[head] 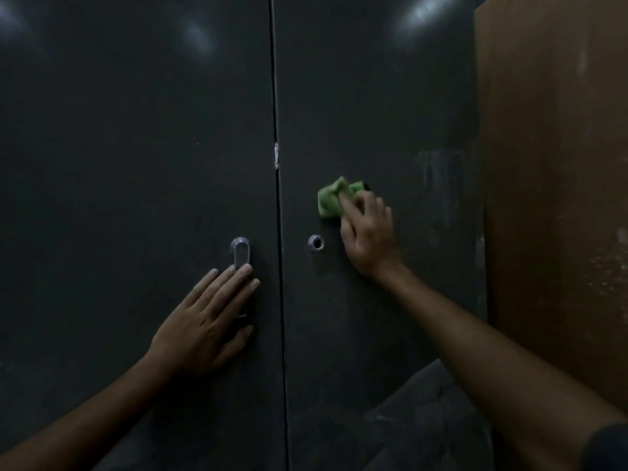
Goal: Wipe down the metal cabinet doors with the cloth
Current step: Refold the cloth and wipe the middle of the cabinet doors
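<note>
The right hand (368, 237) presses a crumpled green cloth (331, 200) against the right metal cabinet door (373, 96), its fingers (346, 202) bent over the cloth and gripping it, the bulk of the cloth bunched just beyond the fingertips. A round keyhole (316, 242) sits just left of that hand's thumb. The left hand (207, 322) lies flat on the left door (136, 130), fingers straight and open, their tips overlapping the lower end of the chrome handle (240, 251). A brown panel (557, 164), perhaps wood, stands well right of the cloth.
</note>
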